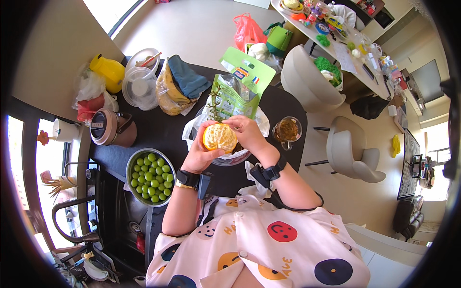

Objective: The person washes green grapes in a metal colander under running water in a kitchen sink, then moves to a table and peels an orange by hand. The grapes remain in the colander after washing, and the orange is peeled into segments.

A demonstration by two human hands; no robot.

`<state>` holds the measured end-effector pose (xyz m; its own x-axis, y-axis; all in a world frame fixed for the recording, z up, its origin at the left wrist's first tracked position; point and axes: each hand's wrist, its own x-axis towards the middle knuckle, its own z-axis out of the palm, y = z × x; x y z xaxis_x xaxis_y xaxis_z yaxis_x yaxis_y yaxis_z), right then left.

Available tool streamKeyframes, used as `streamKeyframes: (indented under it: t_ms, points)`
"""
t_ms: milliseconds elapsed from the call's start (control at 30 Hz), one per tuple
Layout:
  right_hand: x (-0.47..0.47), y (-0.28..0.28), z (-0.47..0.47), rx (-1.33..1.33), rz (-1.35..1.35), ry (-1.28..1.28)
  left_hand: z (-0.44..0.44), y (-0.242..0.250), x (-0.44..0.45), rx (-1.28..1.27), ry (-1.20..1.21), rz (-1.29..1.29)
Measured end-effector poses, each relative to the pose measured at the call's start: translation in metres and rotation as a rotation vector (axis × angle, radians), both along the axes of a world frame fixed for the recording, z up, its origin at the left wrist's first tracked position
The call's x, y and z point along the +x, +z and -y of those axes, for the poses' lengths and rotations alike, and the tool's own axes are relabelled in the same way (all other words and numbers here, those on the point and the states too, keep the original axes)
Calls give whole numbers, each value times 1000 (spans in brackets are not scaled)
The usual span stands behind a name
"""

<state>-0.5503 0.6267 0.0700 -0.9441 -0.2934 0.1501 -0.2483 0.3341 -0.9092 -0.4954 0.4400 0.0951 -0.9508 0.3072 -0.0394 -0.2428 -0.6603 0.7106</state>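
A partly peeled orange citrus fruit [220, 137] rests in my left hand [200, 153], its pale pith facing up and some orange peel still on its left side. My right hand [248, 134] is at the fruit's upper right edge, thumb and fingertips close together; whether a bit of peel is between them cannot be told. Both hands are above a bin or bowl lined with a white plastic bag [264, 124]. A green printed food pouch [234, 99] and a bare grape stem [215, 102] stick up out of it.
Left of my hands stands a metal bowl of green grapes [152, 178], with an insulated jug [114, 127] behind it. Bagged bananas [169, 90] lie beyond under a blue cloth [187, 77]. A glass mug of tea [287, 130] stands at the right. The sink [122, 219] is at the lower left.
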Motion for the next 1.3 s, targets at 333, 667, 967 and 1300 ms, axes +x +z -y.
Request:
streamKeyframes:
  t_ms: [333, 667, 967, 1300]
  points:
    - [20, 79, -11, -20, -247, 61, -3, -9, 4, -73, 61, 19]
    - [21, 76, -7, 194, -355, 29, -10, -12, 3, -290, 140, -19]
    - [17, 74, -1, 99, -188, 3, -9, -11, 4, -361, 173, -35]
    - [11, 75, -6, 44, -137, 89, -7, -9, 5, -353, 175, -33]
